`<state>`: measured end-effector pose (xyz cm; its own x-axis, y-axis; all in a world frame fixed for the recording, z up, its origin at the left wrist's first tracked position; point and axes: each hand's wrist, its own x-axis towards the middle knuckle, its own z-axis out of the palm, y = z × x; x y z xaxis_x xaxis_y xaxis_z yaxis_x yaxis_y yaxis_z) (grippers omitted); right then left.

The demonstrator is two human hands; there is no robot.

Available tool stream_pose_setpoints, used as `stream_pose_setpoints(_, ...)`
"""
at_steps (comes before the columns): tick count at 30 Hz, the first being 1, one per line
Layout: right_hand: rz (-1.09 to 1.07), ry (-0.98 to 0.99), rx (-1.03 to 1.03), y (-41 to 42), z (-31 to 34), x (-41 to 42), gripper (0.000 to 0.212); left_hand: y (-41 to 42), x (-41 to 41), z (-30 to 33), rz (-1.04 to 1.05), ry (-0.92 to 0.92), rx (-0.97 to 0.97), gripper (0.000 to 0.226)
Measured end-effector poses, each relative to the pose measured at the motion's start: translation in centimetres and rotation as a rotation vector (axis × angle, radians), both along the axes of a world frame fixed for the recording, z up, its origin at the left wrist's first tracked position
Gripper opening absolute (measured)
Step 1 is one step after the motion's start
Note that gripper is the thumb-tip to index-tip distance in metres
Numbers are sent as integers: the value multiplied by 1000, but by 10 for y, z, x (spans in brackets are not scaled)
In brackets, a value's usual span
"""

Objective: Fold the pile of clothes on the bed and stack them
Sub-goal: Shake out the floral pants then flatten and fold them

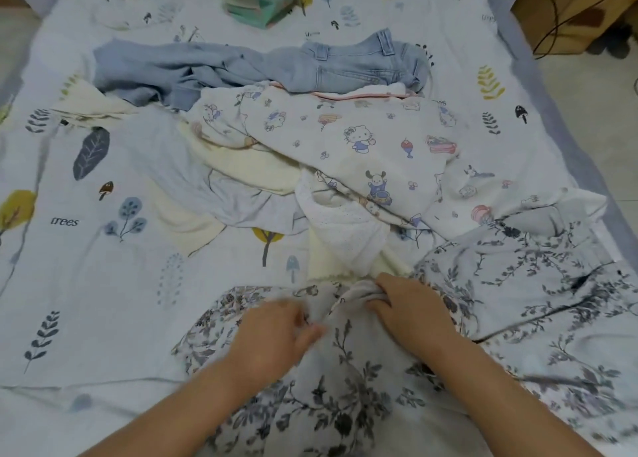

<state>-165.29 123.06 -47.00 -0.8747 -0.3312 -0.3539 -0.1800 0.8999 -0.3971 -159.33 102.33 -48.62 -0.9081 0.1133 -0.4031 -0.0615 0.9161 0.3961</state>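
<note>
Both hands work a floral garment (345,370) at the near edge of the bed (86,284); it spreads from the person out to the right. The left hand (272,336) pinches a fold, the right hand (411,311) clutches bunched cloth. Beyond, jeans (259,66) lie crosswise, waistband to the right.

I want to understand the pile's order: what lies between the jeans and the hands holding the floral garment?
In the head view, the cartoon-print garment and white eyelet piece lie between the jeans and both hands.

Pale tiled floor (587,118); wooden cabinet (566,11), cables.
</note>
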Motion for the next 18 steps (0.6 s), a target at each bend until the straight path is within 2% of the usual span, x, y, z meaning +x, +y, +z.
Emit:
stream_pose_setpoints(3,-96,92,-98,2,0,-8,17,6,23,-17,-33,-293,148,40)
stream_pose_setpoints(5,-122,132,-152,8,5,-10,15,3,30,-20,-47,-378,260,34)
stream_pose_setpoints(8,-115,132,-150,18,11,-13,11,-12,29,-4,83,-488,627,17)
stream_pose_setpoints(10,-64,38,-137,23,16,-19,12,-31,22,16,169,-488,797,14)
stream_pose_setpoints(13,-22,-209,-188,29,27,-33,31,-79,0,45,229,-497,988,26)
stream_pose_setpoints(16,-19,-441,-351,22,47,-47,24,-144,-37,70,108,-627,879,29)
stream_pose_setpoints(18,53,-421,-361,12,57,-60,28,-180,-67,85,-19,-714,677,31)
